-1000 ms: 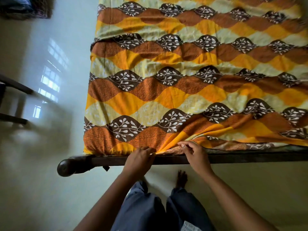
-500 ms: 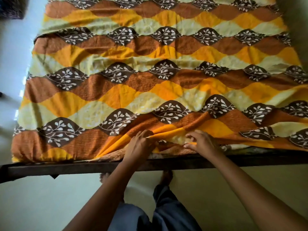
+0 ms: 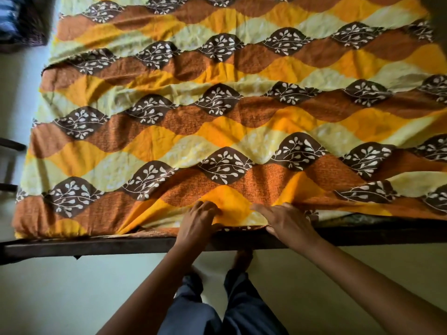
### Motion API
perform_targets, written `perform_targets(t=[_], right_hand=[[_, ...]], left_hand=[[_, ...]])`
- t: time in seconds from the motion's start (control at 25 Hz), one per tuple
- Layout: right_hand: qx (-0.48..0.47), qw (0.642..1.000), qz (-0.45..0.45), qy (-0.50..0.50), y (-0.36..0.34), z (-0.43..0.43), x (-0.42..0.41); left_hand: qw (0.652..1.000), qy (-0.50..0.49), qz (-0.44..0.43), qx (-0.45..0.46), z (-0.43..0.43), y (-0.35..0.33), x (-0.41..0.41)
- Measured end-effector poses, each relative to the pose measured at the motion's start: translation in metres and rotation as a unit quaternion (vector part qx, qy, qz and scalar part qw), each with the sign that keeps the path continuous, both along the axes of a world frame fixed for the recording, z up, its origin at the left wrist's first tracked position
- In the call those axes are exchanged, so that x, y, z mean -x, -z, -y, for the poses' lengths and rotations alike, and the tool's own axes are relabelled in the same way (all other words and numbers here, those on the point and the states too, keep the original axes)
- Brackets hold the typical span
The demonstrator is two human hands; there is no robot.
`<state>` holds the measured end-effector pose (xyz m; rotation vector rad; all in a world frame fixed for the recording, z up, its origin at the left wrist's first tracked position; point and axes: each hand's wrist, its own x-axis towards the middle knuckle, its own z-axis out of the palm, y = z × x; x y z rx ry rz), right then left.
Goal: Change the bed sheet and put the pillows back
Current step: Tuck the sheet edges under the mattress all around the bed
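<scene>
Pale green floor (image 3: pixel 72 291), lower frame; dark bed rail (image 3: pixel 96 246) crossing it. Patterned bed sheet (image 3: pixel 217 117) spread over the bed, upper frame, bunched at near edge. Left hand (image 3: pixel 197 224): fingers curled, pinching a yellow fold. Right hand (image 3: pixel 289 221): fingers straight, pressing the sheet beside it.
</scene>
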<state>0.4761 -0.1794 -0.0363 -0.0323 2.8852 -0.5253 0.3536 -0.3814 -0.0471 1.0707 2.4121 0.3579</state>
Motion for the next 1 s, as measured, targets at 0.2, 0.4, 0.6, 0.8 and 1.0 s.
perform_targets(t=[0.2, 0.4, 0.6, 0.8, 1.0], right_hand=[[-0.025, 0.999, 0.025, -0.02, -0.001, -0.003, 0.027], [0.102, 0.985, 0.139, 0.005, -0.012, 0.014, 0.046], [0.155, 0.969, 0.191, -0.002, 0.004, 0.054, 0.066], [0.065, 0.986, 0.151, -0.012, 0.004, 0.057, 0.062], [0.057, 0.982, 0.161, -0.076, -0.003, 0.055, 0.063]], left_hand=[[1.0, 0.013, -0.009, 0.007, 0.028, 0.007, 0.006], [0.998, 0.024, 0.035, -0.054, 0.035, 0.005, 0.006], [0.993, 0.015, 0.06, -0.102, 0.047, -0.012, 0.003], [0.993, 0.093, -0.07, -0.005, 0.091, 0.007, 0.053], [0.983, -0.181, 0.016, -0.01, 0.099, 0.04, 0.003]])
